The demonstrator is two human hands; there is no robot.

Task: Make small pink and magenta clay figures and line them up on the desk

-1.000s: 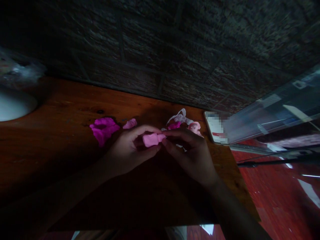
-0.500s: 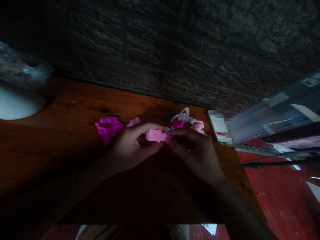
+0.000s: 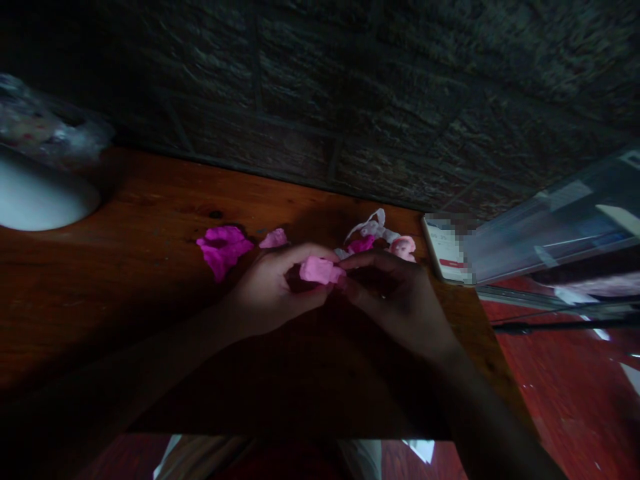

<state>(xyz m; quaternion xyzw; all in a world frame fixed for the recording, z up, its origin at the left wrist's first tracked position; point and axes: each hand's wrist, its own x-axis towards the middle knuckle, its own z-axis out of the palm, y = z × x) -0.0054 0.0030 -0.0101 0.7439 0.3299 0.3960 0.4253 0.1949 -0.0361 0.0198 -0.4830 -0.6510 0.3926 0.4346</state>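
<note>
A: Item one, and its place?
B: One pink lump (image 3: 317,271), blocky, narrower at its right end; it lay at the centre of the frame, held between two bare hands above a wooden table (image 3: 150,200).

A: Condition of the grips?
B: Left hand (image 3: 270,287): thumb below, finger above, closed on the lump's broad body. Right hand (image 3: 405,300): thumb and fingertip pinched together on its narrow end.

A: Items left of centre?
B: One magenta piece (image 3: 225,248), crumpled, ragged-edged, flat on the wood. One small pale-pink piece (image 3: 274,238), just beyond the left hand.

A: Beyond the right hand?
B: One looped whitish strip (image 3: 379,228); one magenta scrap (image 3: 361,245) near it; one light-pink piece (image 3: 403,247), rounded.

A: Right of the frame?
B: One phone (image 3: 444,250), its screen partly blurred, beside a transparent panel (image 3: 550,227). Red floor (image 3: 560,380) showed at lower right.

A: Left edge and background?
B: One white rounded object (image 3: 45,193), cut off by the frame; clear plastic wrapping (image 3: 80,140) behind it. A dark textured wall (image 3: 300,87) filled the top.
</note>
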